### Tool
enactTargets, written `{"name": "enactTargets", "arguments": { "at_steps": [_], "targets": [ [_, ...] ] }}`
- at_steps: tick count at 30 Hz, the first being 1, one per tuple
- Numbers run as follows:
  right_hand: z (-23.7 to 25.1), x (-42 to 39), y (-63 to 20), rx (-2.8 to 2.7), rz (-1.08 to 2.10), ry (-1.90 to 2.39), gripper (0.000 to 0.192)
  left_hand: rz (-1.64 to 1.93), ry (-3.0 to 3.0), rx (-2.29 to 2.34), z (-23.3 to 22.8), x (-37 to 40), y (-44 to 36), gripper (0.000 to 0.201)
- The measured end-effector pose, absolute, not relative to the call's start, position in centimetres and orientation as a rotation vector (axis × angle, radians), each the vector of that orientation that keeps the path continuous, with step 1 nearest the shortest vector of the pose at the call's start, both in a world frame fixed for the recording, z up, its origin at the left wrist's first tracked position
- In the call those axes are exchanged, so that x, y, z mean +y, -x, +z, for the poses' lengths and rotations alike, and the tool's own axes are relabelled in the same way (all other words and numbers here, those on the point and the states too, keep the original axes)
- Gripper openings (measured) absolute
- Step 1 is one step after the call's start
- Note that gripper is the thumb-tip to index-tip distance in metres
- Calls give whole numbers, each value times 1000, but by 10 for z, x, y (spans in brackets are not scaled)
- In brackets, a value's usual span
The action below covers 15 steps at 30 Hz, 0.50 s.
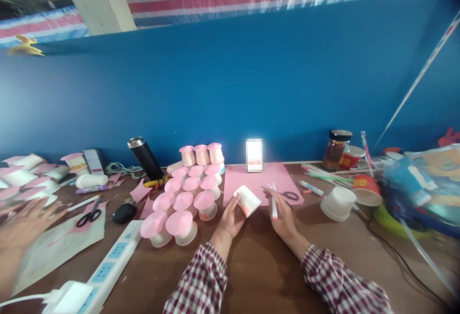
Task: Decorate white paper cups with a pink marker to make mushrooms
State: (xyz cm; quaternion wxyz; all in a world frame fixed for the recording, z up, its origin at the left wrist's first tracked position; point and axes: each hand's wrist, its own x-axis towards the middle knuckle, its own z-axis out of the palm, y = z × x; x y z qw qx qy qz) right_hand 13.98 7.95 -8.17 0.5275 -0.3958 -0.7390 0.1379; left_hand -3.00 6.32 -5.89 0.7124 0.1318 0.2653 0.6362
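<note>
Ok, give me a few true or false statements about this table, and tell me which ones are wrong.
The left hand holds a paper cup. True.
The right hand holds a jar. False: it holds a white pen.
The black bottle is left of the pink-topped cups. True.
The power strip is right of the right hand. False: it lies left of both checked sleeves.
</note>
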Motion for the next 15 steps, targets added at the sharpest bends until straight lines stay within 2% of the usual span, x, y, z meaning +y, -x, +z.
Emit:
{"name": "enactTargets", "arguments": {
  "at_steps": [7, 15],
  "targets": [
    [-84, 79, -139, -1787, 285, 944, 36, 1352, -313, 591, -55, 61, 27, 25],
    [-78, 79, -135, -1652, 380, 1028, 33, 1348, -300, 638, -61, 62, 25, 26]
  ]
}}
